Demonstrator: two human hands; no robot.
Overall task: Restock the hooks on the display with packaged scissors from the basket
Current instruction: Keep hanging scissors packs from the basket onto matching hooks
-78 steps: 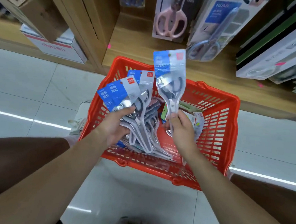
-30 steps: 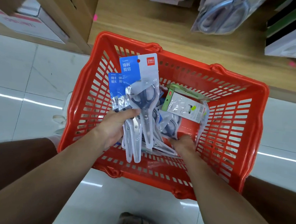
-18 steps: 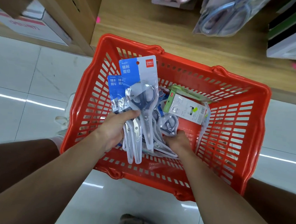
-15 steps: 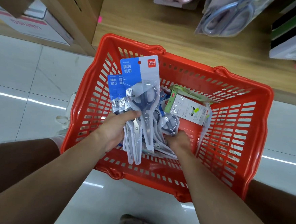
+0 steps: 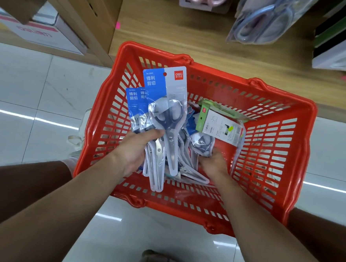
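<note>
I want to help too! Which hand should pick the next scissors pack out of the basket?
Probably the right. The right hand is down in the red basket, gripping a loose scissors pack, while the left hand is full, holding a fan of packs.

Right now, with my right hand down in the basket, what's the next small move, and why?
Probably lift the right hand straight up with the scissors pack it pinches, clear of the red basket. The left hand grips a fanned bundle of packs, so the loose one can join it before hanging.
</note>
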